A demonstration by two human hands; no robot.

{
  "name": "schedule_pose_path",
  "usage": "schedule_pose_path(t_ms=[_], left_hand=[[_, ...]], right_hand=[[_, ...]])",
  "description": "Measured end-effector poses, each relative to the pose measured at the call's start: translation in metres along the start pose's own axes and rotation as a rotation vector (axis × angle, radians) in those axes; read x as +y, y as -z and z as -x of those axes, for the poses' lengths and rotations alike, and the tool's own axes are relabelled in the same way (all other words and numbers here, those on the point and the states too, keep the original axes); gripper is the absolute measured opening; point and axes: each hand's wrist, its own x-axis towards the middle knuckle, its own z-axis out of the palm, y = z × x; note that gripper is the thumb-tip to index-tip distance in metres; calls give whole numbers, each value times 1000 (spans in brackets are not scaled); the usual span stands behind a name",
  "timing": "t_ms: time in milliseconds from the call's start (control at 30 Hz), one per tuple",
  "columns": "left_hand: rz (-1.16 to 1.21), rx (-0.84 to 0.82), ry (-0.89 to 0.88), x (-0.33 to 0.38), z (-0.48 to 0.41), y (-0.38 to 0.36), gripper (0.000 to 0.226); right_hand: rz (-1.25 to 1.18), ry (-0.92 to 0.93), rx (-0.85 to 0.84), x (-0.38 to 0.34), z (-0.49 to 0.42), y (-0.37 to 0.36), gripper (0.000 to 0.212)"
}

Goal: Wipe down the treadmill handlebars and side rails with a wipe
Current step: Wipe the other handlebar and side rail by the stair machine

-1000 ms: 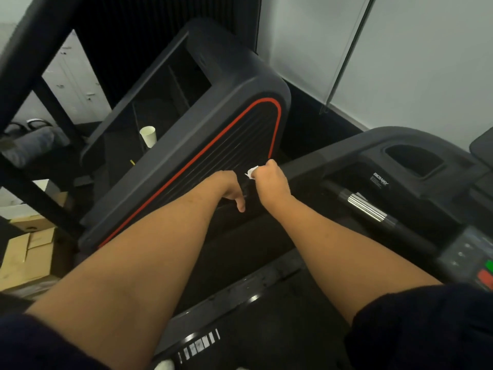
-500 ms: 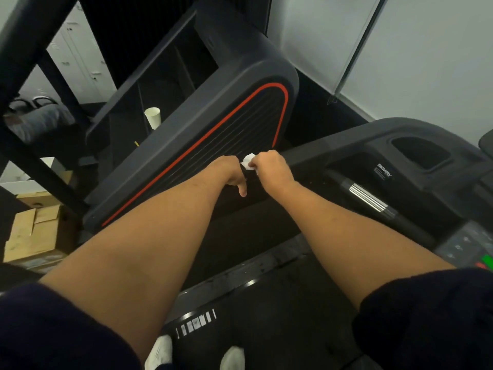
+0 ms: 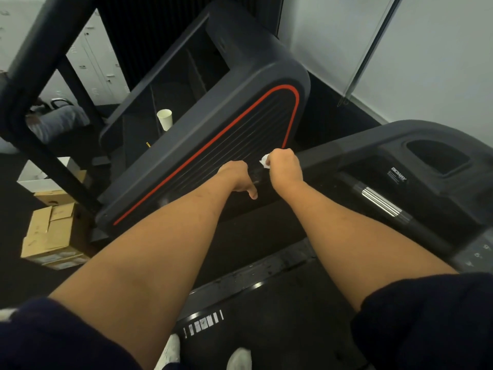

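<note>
Shoes now in view below; your hands barely shifted. Side rail by your feet speckled: wiping still due. Left hand steadies on handlebar, fingers seemingly curled over it. Right hand fist clamps wipe against same bar just beyond. Front grip, far side remain.

You are standing on the black treadmill belt, with your two white shoes planted on it at the bottom edge of the view. The left side rail, speckled and marked with white bars, runs just beside the belt. Further left, the dark floor carries a stack of cardboard boxes, a white box just behind them, and a neighbouring machine with a red stripe. A paper cup stands upright inside that machine's frame.
</note>
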Motion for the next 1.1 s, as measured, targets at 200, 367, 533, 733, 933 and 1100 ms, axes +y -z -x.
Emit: schedule_pose_path(t_ms=[200,367,533,733,933,1100], left_hand=[[-30,-2,9,1,-1,-1,67],[-37,2,6,0,-4,-3,67],[-62,-17,6,1,-3,-1,63],[-47,-1,-13,-2,-5,-1,66],[-65,-8,-15,-1,-4,1,63],[-55,4,-38,-4,-4,-1,67]], right_hand=[[-61,-258,-190,-29,-5,9,38],[-6,-233,-113,-26,-1,4,27],[-54,-236,-170,-33,7,-2,41],[-63,-280,-44,-24,-2,2,26],[-145,-319,-88,-30,0,-1,42],[-224,-316,-36,-13,-6,12,24]])
